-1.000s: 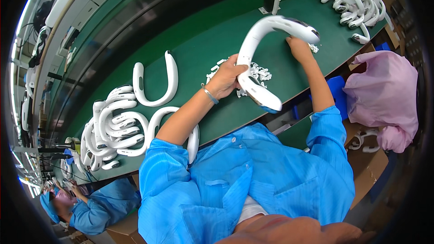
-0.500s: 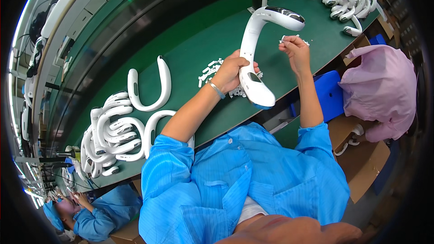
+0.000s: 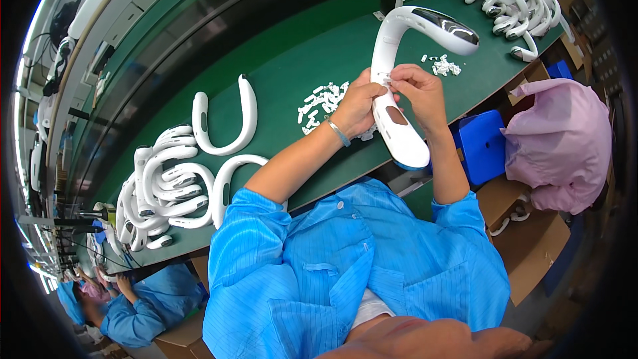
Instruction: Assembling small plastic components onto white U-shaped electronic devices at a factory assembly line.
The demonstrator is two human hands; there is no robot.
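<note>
My left hand [image 3: 357,106] is wrapped round the middle of a white U-shaped neck fan [image 3: 405,138], held tilted above the bench. One end of the fan has a dark glossy panel, and the nearer arm shows a dark oval inset. My right hand [image 3: 423,95] pinches at the inner side of the fan beside my left thumb. A tiny white piece seems to be between its fingertips, partly hidden. Small white plastic parts [image 3: 325,98] lie spread beside and behind my left hand. A smaller heap of white pieces [image 3: 445,66] lies beyond my right hand.
On the green bench [image 3: 286,60], stacked neck fans [image 3: 176,189] fill the left, with a single neck fan [image 3: 248,113] nearby. Another fan pile [image 3: 515,3] is far right. A blue bin [image 3: 482,146], a person in pink [image 3: 558,139] and a cardboard box [image 3: 531,246] are at right; a person in blue [image 3: 146,306] sits lower left.
My right hand has moved left from above the small heap of pieces to the fan, bringing its fingertips against it. The fan has shifted slightly right.
</note>
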